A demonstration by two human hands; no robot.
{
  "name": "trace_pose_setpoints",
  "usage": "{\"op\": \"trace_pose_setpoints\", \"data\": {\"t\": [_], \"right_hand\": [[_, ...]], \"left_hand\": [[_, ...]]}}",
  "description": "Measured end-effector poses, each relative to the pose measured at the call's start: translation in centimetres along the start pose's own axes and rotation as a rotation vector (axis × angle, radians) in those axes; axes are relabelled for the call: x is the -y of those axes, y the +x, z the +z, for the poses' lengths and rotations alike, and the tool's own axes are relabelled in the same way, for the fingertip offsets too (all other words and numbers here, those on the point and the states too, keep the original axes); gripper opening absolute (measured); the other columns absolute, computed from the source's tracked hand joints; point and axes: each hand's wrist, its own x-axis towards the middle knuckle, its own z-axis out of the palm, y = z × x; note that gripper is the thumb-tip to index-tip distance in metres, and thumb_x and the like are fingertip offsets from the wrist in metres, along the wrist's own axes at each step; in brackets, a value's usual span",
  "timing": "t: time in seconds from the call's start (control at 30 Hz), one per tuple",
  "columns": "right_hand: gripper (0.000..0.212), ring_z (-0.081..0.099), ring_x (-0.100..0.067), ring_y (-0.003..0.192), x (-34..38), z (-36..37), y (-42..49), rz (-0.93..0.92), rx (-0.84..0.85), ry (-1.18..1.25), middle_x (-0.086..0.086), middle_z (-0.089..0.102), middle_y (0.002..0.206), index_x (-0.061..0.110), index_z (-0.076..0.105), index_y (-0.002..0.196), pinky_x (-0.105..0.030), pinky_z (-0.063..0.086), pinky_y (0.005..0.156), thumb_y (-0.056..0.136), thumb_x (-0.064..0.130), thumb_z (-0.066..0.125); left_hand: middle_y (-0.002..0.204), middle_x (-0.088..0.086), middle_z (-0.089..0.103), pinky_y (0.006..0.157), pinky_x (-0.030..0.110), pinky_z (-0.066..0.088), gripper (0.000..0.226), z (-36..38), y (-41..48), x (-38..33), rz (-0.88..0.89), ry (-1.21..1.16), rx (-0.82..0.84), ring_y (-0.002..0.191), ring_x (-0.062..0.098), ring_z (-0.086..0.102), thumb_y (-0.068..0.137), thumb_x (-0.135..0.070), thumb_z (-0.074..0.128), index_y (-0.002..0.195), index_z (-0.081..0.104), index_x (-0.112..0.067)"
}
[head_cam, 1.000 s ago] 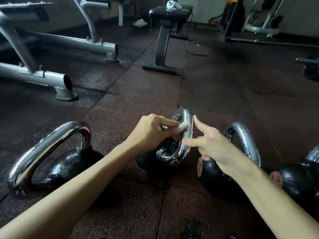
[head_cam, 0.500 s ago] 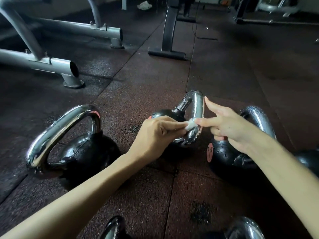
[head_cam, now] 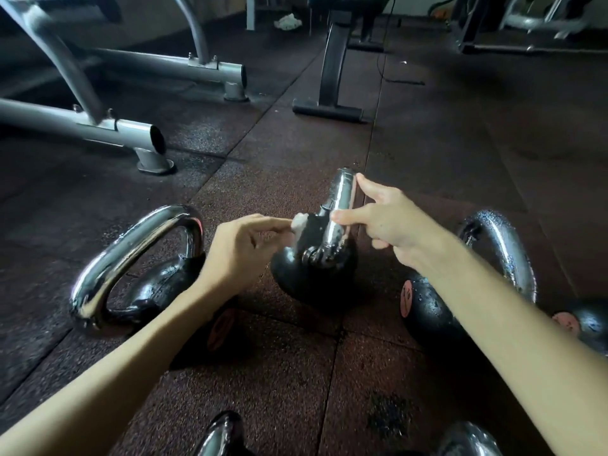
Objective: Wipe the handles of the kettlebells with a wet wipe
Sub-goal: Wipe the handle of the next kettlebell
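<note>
Kettlebell at mid-frame stands on the rubber floor. The two hands are apart, one on each side of its chrome handle. The left hand pinches a small white wet wipe on top of the black ball, just left of the handle. The right hand has straight fingers, with forefinger and thumb touching the handle.

Nearer than the middle kettlebell, a chrome handle and a second handle are cut by the bottom edge. Right of it, the right forearm covers part of a neighbouring kettlebell. At its top, the left hand hides part of the wet wipe.
</note>
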Motion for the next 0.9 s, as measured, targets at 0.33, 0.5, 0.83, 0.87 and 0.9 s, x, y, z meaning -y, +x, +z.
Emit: {"op": "trace_pose_setpoints", "data": {"t": [0.33,0.5,0.83,0.87,0.9], "right_hand": [[0.073,0.054,-0.019,0.13,1.8,4.3,1.5,-0.221,-0.133,-0.231,-0.004,0.057,0.145,0.04,0.052,0.148,-0.029,0.042,0.098,0.082,0.039,0.084],[0.039,0.057,-0.012,0.109,0.6,3.4,-0.7,-0.445,-0.102,-0.238,0.015,0.072,0.116,0.047,0.075,0.115,-0.025,0.038,0.091,0.077,0.058,0.08],[0.026,0.075,-0.005,0.093,1.0,1.2,-2.4,-0.262,0.035,0.3,0.001,0.081,0.097,0.015,0.081,0.106,-0.018,0.053,0.09,0.081,0.014,0.085],[0.026,0.075,-0.003,0.087,0.9,1.0,-2.3,-0.254,0.023,0.308,0.0,0.081,0.094,0.012,0.081,0.106,-0.011,0.052,0.08,0.08,0.012,0.085],[0.026,0.074,0.0,0.081,0.9,0.7,-2.4,-0.245,-0.003,0.313,0.0,0.081,0.091,0.009,0.081,0.105,-0.007,0.05,0.072,0.08,0.01,0.085]], "left_hand": [[0.092,-0.004,0.081,0.086,0.026,0.054,0.022,-4.0,0.6,-0.7,-0.396,-0.442,-0.074,0.091,0.011,0.075,0.084,-0.029,0.084,0.103,0.079,-0.02],[0.077,-0.006,0.079,0.059,0.003,0.046,0.015,-3.6,0.8,-4.1,-0.373,-0.622,-0.042,0.065,-0.007,0.068,0.089,-0.011,0.076,0.104,0.077,-0.01],[0.051,-0.012,0.065,0.044,0.003,0.038,0.022,-2.9,1.9,-9.1,-0.441,-0.602,0.091,0.04,-0.006,0.054,0.092,-0.005,0.07,0.113,0.075,0.0],[0.051,-0.013,0.065,0.044,0.003,0.038,0.021,-2.9,2.0,-9.2,-0.45,-0.567,0.09,0.04,-0.006,0.055,0.091,-0.008,0.072,0.111,0.076,-0.003],[0.053,-0.014,0.066,0.045,0.004,0.04,0.018,-2.9,2.1,-9.3,-0.456,-0.51,0.07,0.043,-0.005,0.058,0.09,-0.013,0.075,0.107,0.079,-0.009]]}}
